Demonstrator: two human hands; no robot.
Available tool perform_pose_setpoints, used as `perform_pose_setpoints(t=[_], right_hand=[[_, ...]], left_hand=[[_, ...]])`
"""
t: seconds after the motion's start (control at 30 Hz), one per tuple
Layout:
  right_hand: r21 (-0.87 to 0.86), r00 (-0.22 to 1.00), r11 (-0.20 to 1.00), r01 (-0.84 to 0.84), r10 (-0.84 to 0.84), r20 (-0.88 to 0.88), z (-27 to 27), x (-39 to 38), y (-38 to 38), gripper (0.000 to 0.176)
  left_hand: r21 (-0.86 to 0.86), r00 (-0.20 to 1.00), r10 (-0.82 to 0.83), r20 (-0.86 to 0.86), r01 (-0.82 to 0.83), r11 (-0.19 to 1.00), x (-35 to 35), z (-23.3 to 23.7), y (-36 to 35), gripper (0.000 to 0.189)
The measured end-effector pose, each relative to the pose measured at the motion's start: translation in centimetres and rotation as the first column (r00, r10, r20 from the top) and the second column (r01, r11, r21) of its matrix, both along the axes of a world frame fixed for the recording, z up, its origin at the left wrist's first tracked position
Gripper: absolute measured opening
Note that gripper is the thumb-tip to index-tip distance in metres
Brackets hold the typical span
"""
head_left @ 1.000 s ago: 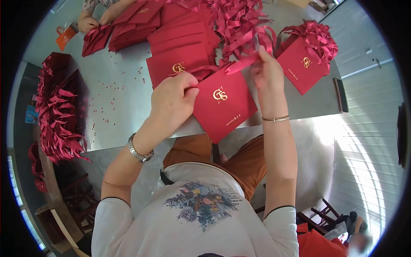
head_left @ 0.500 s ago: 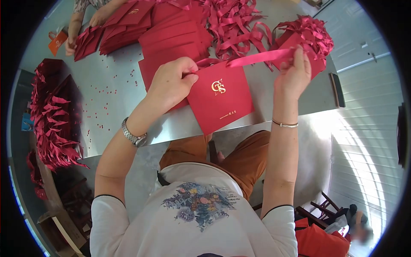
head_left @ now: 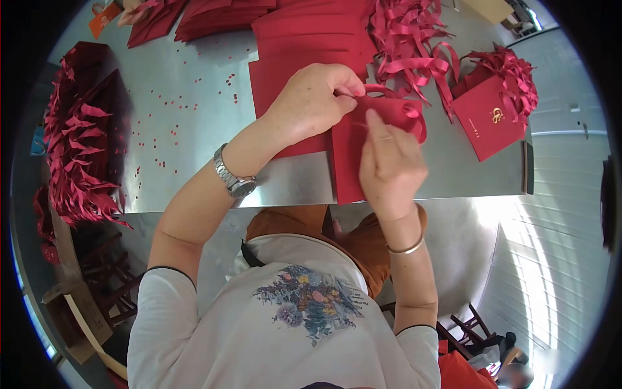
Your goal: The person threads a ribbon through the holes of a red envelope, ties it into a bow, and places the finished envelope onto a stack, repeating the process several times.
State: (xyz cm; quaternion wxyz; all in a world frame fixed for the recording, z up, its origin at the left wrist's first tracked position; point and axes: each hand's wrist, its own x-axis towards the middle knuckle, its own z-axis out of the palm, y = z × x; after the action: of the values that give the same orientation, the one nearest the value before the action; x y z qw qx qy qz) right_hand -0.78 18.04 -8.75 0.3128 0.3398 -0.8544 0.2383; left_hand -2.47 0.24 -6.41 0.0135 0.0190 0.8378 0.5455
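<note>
A red paper gift bag (head_left: 348, 170) lies flat at the table's front edge. My left hand (head_left: 317, 97) is closed in a pinch at its top left corner, beside the ribbon handle there. My right hand (head_left: 392, 165) is over the bag's front, thumb and fingers pinched together near the top. A red ribbon (head_left: 412, 111) curls from the bag's top edge round to my right hand, which covers much of the bag. The tip of the ribbon between those fingers is hard to make out.
Flat red bags (head_left: 308, 45) are piled behind, beside loose red ribbons (head_left: 408, 39). Ribboned bags stand at right (head_left: 489, 120) and in a row at left (head_left: 81, 155). Small red paper dots (head_left: 172, 104) dot the metal table (head_left: 194, 181). Another person's hand (head_left: 136, 11) is at far left.
My right hand has swung left and down from the bag's right side, bringing the stretched ribbon over the bag. My left hand keeps its pinch. The view has shifted, showing the printed bag at right.
</note>
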Motion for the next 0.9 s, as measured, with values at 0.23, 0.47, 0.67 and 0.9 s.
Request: perform_pose_setpoints(t=[0.23,0.47,0.67,0.9], right_hand=[[-0.137,0.986,0.990,-0.043,0.065,0.156,-2.2,0.3,-0.7,0.023],[-0.397,0.896,0.913,0.092,0.098,0.433,-1.5,0.6,-0.5,0.012],[-0.396,0.869,0.895,0.207,0.017,0.494,-2.0,0.5,-1.0,0.010],[-0.438,0.842,0.869,0.231,0.047,0.537,-2.4,0.6,-1.0,0.009]], left_hand=[[0.122,0.998,-0.046,0.049,0.040,0.992,0.2,-0.7,-1.0,0.021],[0.046,0.998,-0.060,-0.013,0.060,0.997,0.8,-0.3,-0.9,0.024],[0.027,0.995,-0.098,0.008,0.097,0.995,0.9,-0.1,-0.6,0.027],[0.142,0.990,-0.141,-0.016,0.142,0.980,0.9,-0.7,-0.7,0.032]])
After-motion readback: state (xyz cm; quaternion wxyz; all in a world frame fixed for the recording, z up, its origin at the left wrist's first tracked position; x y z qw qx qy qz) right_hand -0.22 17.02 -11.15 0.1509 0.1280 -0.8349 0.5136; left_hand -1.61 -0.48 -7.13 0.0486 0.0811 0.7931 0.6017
